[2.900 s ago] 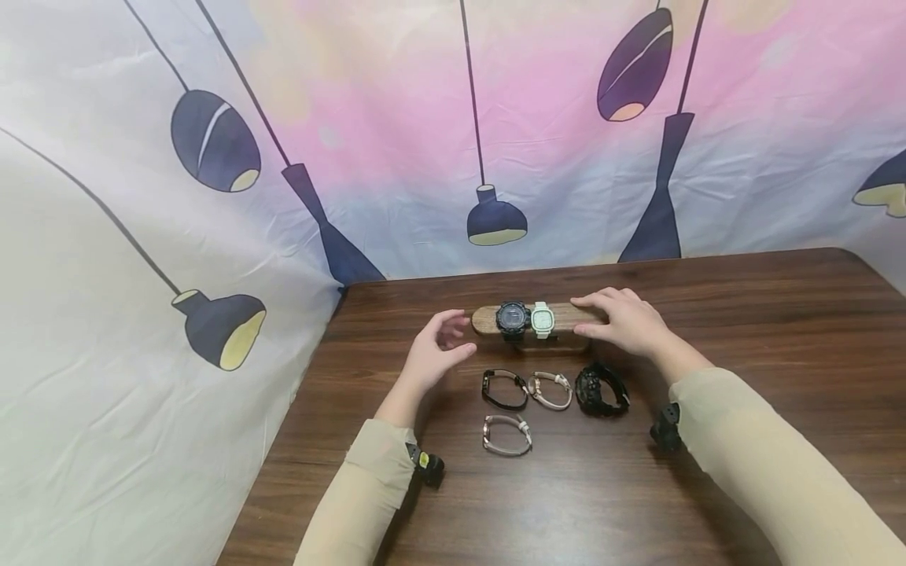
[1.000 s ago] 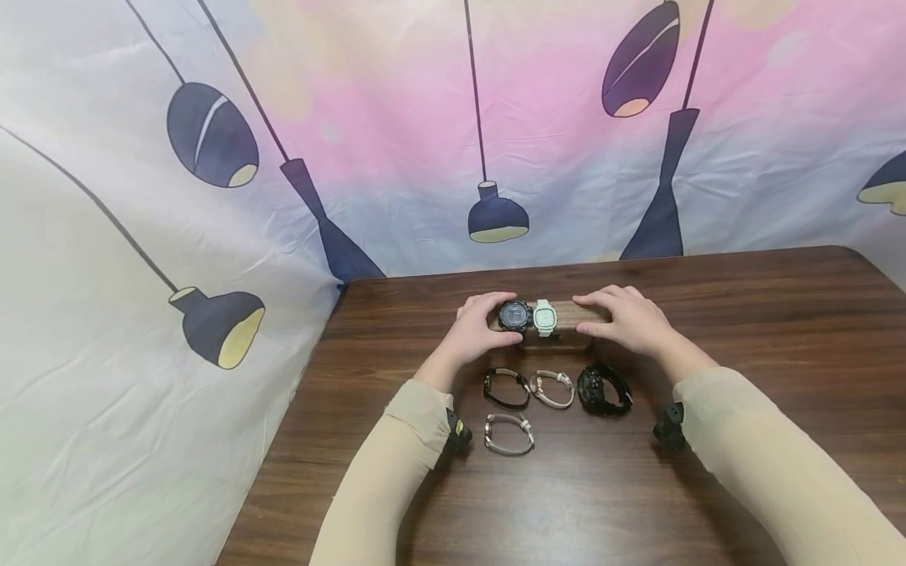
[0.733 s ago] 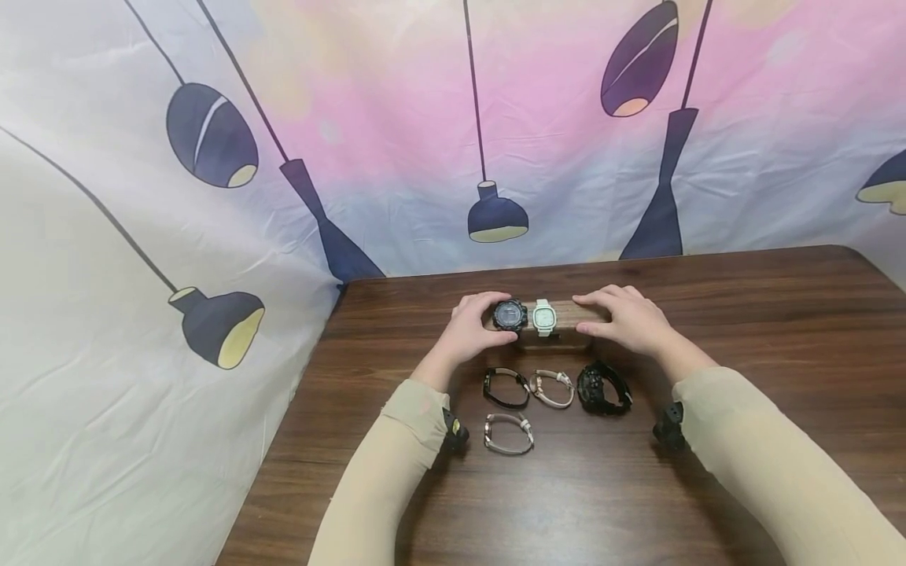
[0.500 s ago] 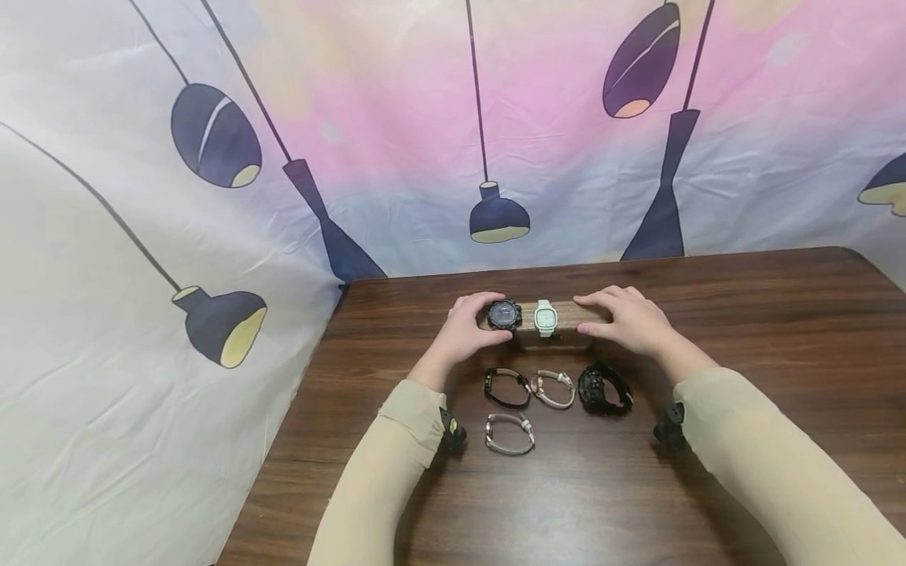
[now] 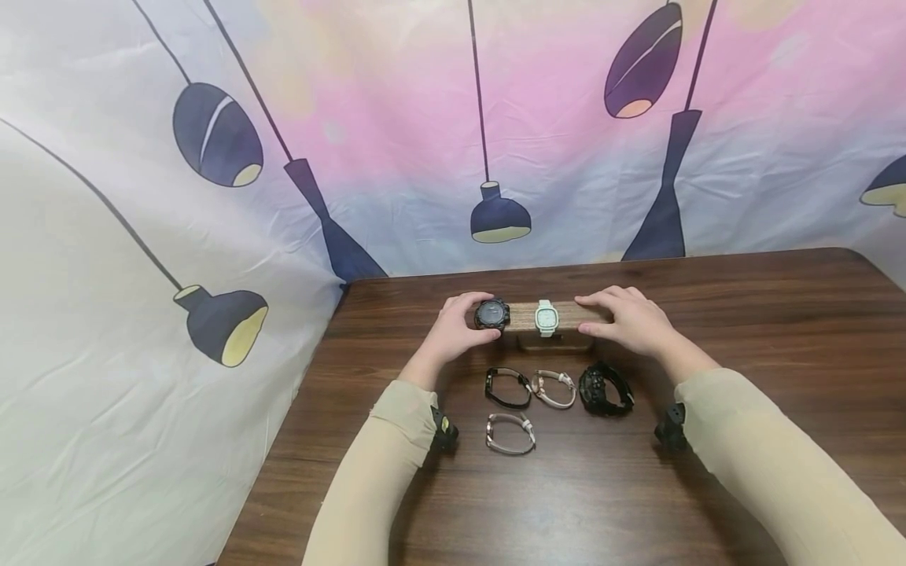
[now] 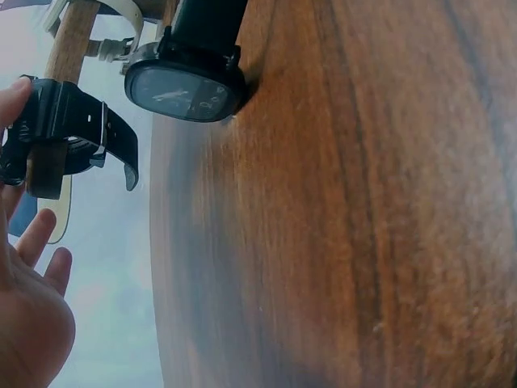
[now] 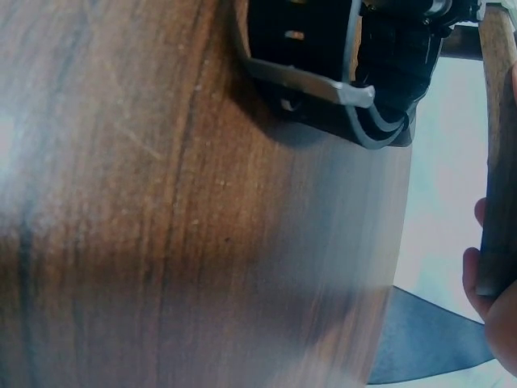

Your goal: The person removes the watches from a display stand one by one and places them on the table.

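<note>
My left hand pinches a round black digital watch between thumb and fingers at the left end of a wooden watch stand. In the left wrist view that black watch loops around the wooden bar, its strap end hanging below. A mint-green square watch sits on the bar further right, apart from it. The bar's right end is gripped by my right hand, thumb in front and fingers behind. In the right wrist view the bar hides part of that hand.
Before the stand lie a slim black-strapped watch, a pale-strapped watch and a bulky black watch. Closer to me lies another pale-strapped watch. All rest on the dark wooden table; a printed cloth hangs behind.
My left hand has come to the stand, taken hold of the black watch and slid it left along the bar, away from the mint-green watch. The right hand has stayed on the bar's right end.
</note>
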Motion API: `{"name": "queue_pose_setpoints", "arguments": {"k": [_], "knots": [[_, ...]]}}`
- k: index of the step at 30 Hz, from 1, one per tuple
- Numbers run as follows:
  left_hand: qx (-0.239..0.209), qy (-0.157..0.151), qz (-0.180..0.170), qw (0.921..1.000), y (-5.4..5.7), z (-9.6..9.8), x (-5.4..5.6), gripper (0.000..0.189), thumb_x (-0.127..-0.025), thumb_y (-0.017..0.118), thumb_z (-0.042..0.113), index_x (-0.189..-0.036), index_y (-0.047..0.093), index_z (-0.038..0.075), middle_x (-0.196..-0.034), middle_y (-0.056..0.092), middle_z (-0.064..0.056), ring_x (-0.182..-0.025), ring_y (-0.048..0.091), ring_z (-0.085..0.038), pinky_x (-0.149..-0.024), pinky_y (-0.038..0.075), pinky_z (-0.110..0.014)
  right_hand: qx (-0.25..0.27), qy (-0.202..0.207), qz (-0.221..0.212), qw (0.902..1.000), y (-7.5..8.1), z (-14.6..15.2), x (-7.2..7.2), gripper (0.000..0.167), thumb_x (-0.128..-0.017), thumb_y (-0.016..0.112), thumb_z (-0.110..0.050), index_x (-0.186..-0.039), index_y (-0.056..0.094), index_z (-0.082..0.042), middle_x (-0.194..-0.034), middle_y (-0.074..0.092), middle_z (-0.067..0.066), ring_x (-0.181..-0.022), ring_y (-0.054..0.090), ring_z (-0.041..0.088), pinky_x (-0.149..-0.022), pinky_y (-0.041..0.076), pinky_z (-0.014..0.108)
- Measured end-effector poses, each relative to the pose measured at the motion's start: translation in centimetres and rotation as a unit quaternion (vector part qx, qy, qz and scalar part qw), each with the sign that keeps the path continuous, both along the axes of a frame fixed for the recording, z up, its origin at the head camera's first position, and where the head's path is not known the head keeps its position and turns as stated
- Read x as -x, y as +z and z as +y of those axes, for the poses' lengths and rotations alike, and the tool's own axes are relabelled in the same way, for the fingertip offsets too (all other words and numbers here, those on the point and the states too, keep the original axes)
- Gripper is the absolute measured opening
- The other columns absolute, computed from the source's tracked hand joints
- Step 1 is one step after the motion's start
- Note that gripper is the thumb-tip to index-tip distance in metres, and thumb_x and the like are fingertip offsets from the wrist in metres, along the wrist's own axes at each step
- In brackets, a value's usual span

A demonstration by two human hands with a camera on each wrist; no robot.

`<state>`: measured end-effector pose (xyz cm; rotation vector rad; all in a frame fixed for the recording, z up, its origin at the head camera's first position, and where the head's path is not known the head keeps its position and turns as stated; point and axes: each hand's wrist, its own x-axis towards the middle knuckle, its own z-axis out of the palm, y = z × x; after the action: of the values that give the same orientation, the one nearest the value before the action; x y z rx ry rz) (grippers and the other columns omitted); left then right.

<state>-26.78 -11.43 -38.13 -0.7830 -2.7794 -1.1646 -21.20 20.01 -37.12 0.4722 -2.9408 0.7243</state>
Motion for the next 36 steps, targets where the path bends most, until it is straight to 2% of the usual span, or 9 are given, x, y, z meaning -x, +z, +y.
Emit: {"name": "queue_pose_setpoints", "arguments": {"k": [8,15,19,23,36], "knots": [[0.003,-0.011,0.007,0.9999,0.6,0.2,-0.1,0.067,-0.072,0.081,0.03,-0.132,0.053,0.015,-0.127,0.055,0.001,-0.115,0.039,-0.021,-0.095,0.036,-0.043,0.0,0.0,0.003,1.0,0.0,0.0,0.0,0.056,-0.085,0.065,-0.046,-0.134,0.053,-0.021,-0.131,0.048,0.011,-0.114,0.041,0.033,-0.086,0.035,0.058],[0.026,-0.038,0.028,0.9986,1.3,0.9,-0.1,0.071,-0.071,0.081,0.032,-0.132,0.052,0.014,-0.133,0.05,-0.001,-0.118,0.04,-0.021,-0.099,0.032,-0.041,-0.001,-0.002,-0.004,1.0,-0.1,0.0,0.1,0.057,-0.085,0.064,-0.047,-0.135,0.052,-0.022,-0.133,0.047,0.011,-0.114,0.041,0.033,-0.086,0.035,0.059],[0.034,-0.047,0.005,0.9983,1.3,1.0,0.0,0.07,-0.072,0.081,0.029,-0.133,0.051,0.014,-0.135,0.047,-0.003,-0.121,0.041,-0.021,-0.099,0.034,-0.039,-0.002,-0.002,-0.002,1.0,-0.1,0.0,0.1,0.057,-0.085,0.063,-0.049,-0.135,0.053,-0.022,-0.133,0.047,0.011,-0.114,0.041,0.033,-0.085,0.036,0.058],[0.028,-0.048,-0.017,0.9983,1.1,0.8,0.2,0.068,-0.073,0.08,0.027,-0.133,0.051,0.011,-0.134,0.046,-0.005,-0.117,0.047,-0.02,-0.096,0.039,-0.037,-0.002,-0.001,0.001,1.0,-0.1,-0.1,0.1,0.057,-0.085,0.063,-0.049,-0.134,0.053,-0.022,-0.132,0.048,0.01,-0.113,0.042,0.032,-0.084,0.037,0.058],[0.006,-0.029,-0.024,0.9993,0.8,-0.2,0.3,0.068,-0.073,0.081,0.029,-0.131,0.052,0.01,-0.13,0.049,-0.002,-0.112,0.05,-0.018,-0.094,0.041,-0.039,-0.001,0.001,0.002,1.0,-0.1,-0.1,0.1,0.056,-0.085,0.064,-0.046,-0.135,0.053,-0.021,-0.132,0.047,0.011,-0.114,0.041,0.033,-0.084,0.037,0.058]]}}
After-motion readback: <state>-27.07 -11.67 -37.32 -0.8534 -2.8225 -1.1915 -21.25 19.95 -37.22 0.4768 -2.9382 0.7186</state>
